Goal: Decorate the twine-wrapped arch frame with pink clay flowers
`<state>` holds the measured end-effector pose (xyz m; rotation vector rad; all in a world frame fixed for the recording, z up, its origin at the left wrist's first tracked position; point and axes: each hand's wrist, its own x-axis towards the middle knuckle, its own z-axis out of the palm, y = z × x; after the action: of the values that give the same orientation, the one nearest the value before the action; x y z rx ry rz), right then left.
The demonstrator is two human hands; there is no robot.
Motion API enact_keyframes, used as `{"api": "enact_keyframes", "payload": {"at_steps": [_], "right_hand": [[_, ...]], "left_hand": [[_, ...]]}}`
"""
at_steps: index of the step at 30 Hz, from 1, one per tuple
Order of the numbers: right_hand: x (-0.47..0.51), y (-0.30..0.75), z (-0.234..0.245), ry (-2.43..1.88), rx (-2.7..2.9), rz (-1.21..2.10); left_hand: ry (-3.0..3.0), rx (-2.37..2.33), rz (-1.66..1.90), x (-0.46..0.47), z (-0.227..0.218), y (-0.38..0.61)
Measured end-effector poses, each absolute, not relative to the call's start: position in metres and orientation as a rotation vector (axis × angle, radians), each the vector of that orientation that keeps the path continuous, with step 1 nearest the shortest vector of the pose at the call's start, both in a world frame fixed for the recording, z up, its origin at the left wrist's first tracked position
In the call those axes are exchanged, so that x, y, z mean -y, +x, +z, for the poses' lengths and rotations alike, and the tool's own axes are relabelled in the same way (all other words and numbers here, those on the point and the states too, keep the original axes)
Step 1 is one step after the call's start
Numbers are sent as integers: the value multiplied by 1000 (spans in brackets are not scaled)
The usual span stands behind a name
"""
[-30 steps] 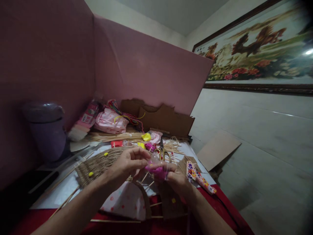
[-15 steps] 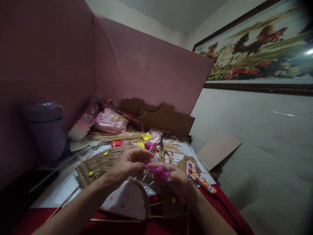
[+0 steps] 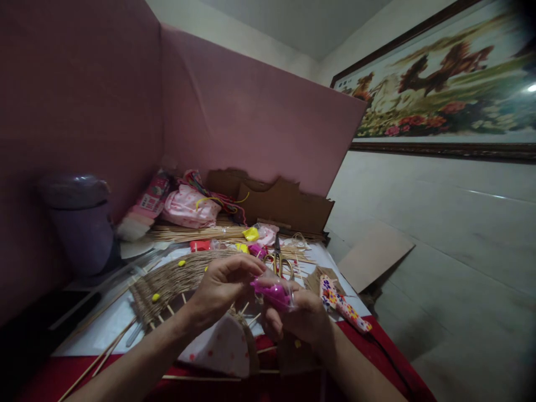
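Little bag (image 3: pixel 274 293) first: how many, and where is it?
— One. It sits between my two hands, lifted clear of the table (image 3: pixel 84 335), in front of my chest.
How does it look?
— It is clear plastic with a bright pink lump inside, shiny, and it lies tilted with its open end toward my left.
And your fingers?
— My left hand (image 3: pixel 218 287) pinches the clear top edge between thumb and forefinger. My right hand (image 3: pixel 305 317) has its fingers curled round the pink end and grips it from below.
What lies under them?
— One pale spotted cloth (image 3: pixel 218 346) on red, with thin sticks across it. Just beyond is one woven mat (image 3: pixel 171 279) with yellow dots on it. One flowered strip (image 3: pixel 341 306) lies by my right wrist.
Farther off?
— One pair of scissors (image 3: pixel 280 261), a bundle of sticks (image 3: pixel 196 233), a cardboard piece (image 3: pixel 285 204), one lidded bin (image 3: pixel 79 220) at the left and one framed painting (image 3: pixel 444 84) on the wall.
What differs from half a second ago?
— My right hand has dropped and curled under the bag. The bag is now tilted more steeply.
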<state>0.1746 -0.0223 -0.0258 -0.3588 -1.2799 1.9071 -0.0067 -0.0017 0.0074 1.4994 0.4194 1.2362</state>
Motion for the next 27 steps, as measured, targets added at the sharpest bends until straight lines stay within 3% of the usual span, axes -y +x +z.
{"api": "enact_keyframes", "payload": {"at_steps": [27], "right_hand": [[22, 176, -27, -261, 1259, 2075]], "left_hand": [[1544, -496, 1147, 10, 2, 0]]}}
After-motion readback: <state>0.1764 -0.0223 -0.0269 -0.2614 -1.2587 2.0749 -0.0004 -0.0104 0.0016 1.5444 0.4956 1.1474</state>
